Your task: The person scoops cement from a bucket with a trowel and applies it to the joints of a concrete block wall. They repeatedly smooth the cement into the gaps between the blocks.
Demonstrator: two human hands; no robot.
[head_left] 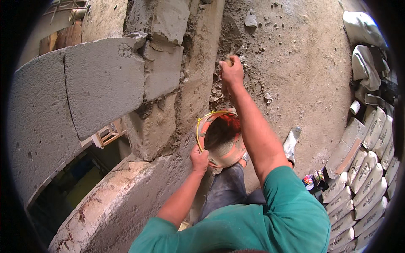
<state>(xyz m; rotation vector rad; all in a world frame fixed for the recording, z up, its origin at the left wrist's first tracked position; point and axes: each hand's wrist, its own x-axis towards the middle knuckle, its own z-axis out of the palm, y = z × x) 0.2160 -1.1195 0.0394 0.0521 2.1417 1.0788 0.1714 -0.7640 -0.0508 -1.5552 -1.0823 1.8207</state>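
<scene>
1. I see the trowel (231, 37) at the upper centre of the frame, over the debris strip beside the low wall (197, 63); its grey, mortar-coated blade points to the top edge, and its long axis runs nearly upright in the picture.
2. My view has the right hand (232, 72) closed round the trowel's handle, just below the blade; the fingers are curled, knuckles upward.
3. The right arm reaches nearly straight, slanting from the green sleeve (280, 185) at lower right up and leftward, passing over the bucket's right side.
4. I have the bucket (230, 159) at centre frame, its round mouth facing up toward my camera; I cannot tell how far it tilts. Dark material shows inside.
5. The left hand (199, 161) is curled on the bucket's left rim by the yellow handle (197, 133); I cannot tell whether it grips both. Its forearm slants up and rightward from the lower edge.
6. I also see stacked bags (365, 185) at lower right.
</scene>
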